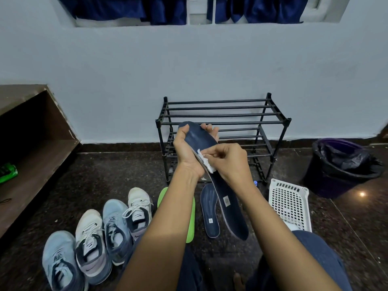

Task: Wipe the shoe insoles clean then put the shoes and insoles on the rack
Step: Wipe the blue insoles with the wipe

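Navy insole [231,213] is being held up in front of the black rack [222,115], its upper end being clasped by the left grip [186,152], thumb and fingers curled round the edges. A white wipe [207,164] is being pinched by the right grip [231,162] and pressed against the insole's middle. Down on the floor [126,175], a second navy insole [210,211] is lying just beside a green insole [190,219]. Four shoes [90,234] are sitting in a row to the left; a white basket [290,203] and a lined bin [340,166] are sitting to the right.
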The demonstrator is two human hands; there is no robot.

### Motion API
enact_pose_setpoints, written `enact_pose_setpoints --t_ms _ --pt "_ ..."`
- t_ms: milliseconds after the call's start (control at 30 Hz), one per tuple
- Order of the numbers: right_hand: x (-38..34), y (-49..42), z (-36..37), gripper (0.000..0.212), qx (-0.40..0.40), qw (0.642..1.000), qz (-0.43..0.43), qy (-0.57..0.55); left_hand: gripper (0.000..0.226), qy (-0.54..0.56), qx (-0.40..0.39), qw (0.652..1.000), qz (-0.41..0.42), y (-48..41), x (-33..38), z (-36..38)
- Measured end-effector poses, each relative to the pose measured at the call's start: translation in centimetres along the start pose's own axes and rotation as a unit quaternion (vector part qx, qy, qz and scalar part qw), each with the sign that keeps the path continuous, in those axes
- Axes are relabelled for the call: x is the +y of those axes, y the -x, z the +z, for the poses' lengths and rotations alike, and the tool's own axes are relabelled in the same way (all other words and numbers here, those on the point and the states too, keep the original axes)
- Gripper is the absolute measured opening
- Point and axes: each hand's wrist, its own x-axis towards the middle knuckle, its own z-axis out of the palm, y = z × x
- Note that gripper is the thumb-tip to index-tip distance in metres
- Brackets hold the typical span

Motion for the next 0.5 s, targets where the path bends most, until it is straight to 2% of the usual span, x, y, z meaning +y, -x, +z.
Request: enact_pose_setpoints --t_ms 233,367,433,500 --pt "0.3 -1.0 1.3 0.014 0.094 0.992 -0.063 0.056 0.033 -0.047 0.001 0.999 -0.013 0.7 -0.9 -0.3" --pt "0.5 -1.7 2.0 0.014 0.122 0.972 -0.111 0.169 0.036 -0.087 0.02 0.995 -0.036 0.9 -1.4 -0.5" --pt "0.4 -1.6 1.9 0.014 0.12 0.976 -0.101 0.151 0.037 -0.093 0.024 0.995 -0.039 0.8 -1.2 -0.4" --pt "0.0 -1.2 1.1 0.015 0.084 0.993 -0.041 0.066 0.035 -0.072 0.021 0.996 -0.048 0.6 -0.7 -0.2"
